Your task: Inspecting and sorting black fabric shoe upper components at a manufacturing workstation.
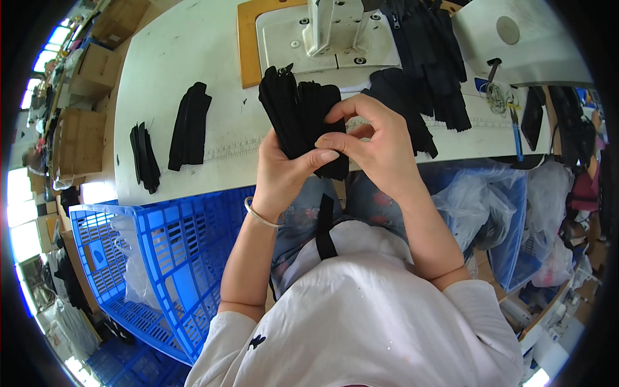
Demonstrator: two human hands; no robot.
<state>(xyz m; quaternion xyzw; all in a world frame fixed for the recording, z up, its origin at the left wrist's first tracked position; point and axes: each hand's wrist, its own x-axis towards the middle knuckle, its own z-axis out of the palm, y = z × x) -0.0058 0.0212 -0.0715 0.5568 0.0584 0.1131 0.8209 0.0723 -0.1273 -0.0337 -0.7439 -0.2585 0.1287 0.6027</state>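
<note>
Ruler markings [233, 151] lie at eight o'clock from the layered black strips [284, 116]. The left hand [278, 173] grips them; the right hand [383, 143] pinches their four o'clock side.

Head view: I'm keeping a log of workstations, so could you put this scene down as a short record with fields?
Left hand: holds a bundle of black strips, thumb across its lower front
Right hand: thumb and index finger at the bundle's right side; how firmly is unclear
White table, left part: a larger black stack and a smaller black stack, apart
Beyond the bundle: a pale machine
Right of machine: more black strips
Near side, left: blue crate
</note>
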